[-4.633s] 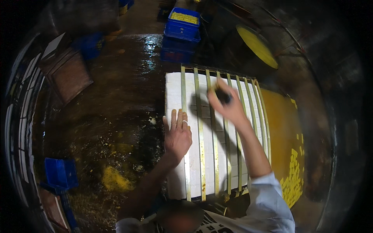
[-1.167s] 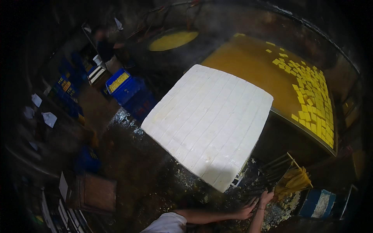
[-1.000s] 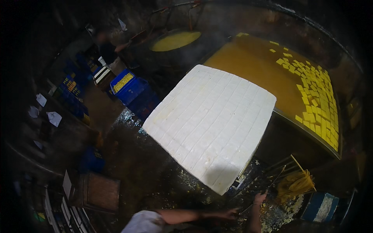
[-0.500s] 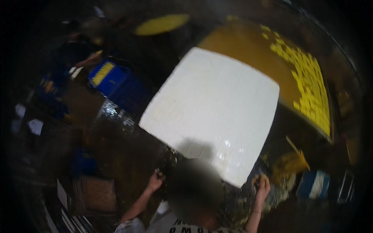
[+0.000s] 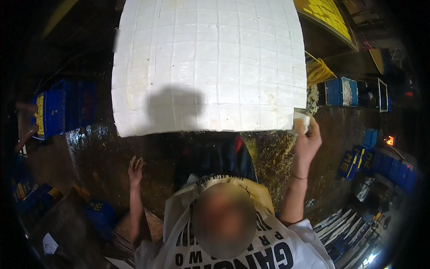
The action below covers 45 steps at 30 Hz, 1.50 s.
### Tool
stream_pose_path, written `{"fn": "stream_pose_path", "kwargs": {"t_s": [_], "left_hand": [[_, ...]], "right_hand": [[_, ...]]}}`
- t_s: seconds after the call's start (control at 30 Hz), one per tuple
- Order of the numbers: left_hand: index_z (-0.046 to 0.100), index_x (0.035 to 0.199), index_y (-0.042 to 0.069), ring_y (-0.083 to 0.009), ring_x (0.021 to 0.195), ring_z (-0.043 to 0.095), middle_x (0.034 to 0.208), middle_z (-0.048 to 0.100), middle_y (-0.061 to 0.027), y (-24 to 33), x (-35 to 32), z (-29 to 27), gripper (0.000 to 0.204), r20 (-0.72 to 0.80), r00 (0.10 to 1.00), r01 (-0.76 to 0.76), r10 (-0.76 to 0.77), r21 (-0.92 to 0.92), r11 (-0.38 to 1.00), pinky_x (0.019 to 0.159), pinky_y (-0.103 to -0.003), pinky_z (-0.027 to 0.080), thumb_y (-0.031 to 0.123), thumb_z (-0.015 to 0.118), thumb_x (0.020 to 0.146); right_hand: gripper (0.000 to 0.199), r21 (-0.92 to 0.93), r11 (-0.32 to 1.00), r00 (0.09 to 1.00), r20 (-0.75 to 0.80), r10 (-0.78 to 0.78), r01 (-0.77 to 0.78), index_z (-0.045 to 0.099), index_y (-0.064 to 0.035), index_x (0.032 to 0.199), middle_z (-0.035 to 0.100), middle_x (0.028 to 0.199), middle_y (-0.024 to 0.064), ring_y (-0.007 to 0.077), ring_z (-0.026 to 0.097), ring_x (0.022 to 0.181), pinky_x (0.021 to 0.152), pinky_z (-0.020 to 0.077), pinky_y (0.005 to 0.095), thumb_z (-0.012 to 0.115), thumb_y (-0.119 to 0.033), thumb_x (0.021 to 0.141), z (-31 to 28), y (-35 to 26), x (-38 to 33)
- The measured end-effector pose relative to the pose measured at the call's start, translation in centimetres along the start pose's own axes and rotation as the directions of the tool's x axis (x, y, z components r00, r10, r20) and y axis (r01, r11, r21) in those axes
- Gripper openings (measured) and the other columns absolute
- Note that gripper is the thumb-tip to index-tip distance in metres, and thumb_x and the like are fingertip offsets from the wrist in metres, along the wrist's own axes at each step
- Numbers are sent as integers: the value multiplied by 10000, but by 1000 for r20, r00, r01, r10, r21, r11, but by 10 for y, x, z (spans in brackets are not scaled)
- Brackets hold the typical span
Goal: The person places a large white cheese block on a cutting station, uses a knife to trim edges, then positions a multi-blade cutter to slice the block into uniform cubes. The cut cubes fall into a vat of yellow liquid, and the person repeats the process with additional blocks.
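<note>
Dim room with a black fisheye rim; straight edges bow toward it. Overhead light falls hard on the white slab (image 5: pixel 208 62), which glares pale and carries a soft head shadow near its near edge. The wet floor (image 5: pixel 273 152) glints; far corners go murky

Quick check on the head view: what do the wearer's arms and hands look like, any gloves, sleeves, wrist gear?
Both hands are bare, no gloves. The left hand and its forearm are uncovered, with no wrist wear visible. The right hand is also bare, with a thin dark band around the wrist. Short white sleeves end near the upper arms; the shirt is white with dark print.
</note>
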<state>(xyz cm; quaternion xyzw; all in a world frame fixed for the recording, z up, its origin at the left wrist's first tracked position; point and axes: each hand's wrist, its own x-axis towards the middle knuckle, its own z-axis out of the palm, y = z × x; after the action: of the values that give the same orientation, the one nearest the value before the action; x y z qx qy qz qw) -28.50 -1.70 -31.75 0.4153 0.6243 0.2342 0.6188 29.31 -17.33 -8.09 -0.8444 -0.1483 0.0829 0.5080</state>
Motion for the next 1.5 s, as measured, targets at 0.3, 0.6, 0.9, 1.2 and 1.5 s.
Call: {"fn": "stream_pose_path", "kwargs": {"t_s": [0.3,0.6,0.9,1.2,1.5], "left_hand": [[452,1395,21,-298,1221,550,1354,522,-129,170,5,60,452,6,999,-35,36,-154,987,986,-461,477,292,457,1033],[556,1272,41,-221,1178,551,1260,595,-78,251,13,126,405,91,995,88,-32,-724,684,1026,-390,451,334,551,991],[524,1326,49,-257,1172,580,1274,601,-75,280,6,155,467,152,988,108,25,-799,592,996,-405,481,389,461,1011],[526,1320,14,-234,1219,531,1295,591,-79,351,94,215,447,251,906,-22,342,-777,629,1071,-400,379,336,362,1058],[546,1296,14,-241,1220,555,1319,592,-93,445,170,317,390,135,950,-59,281,-809,585,1053,-396,438,285,466,1027]], "right_hand": [[351,489,818,935,318,158,-305,549,52,1273,619,1201,113,169,593,1084,889,504,308,574,-139,980,0,-49,50],[428,841,213,840,405,362,-497,563,24,1236,658,1163,116,261,650,1035,916,540,414,551,-300,957,38,67,2],[375,903,183,903,334,271,-389,650,38,1096,690,1080,130,279,678,979,882,552,423,514,-222,863,65,70,13],[302,973,66,967,210,146,-221,632,-21,1079,683,1059,89,252,679,952,884,548,394,546,-168,830,103,28,138],[271,955,-57,953,295,71,-291,624,-29,1076,674,1064,66,240,658,979,906,532,399,577,-111,823,138,-16,286]]}}
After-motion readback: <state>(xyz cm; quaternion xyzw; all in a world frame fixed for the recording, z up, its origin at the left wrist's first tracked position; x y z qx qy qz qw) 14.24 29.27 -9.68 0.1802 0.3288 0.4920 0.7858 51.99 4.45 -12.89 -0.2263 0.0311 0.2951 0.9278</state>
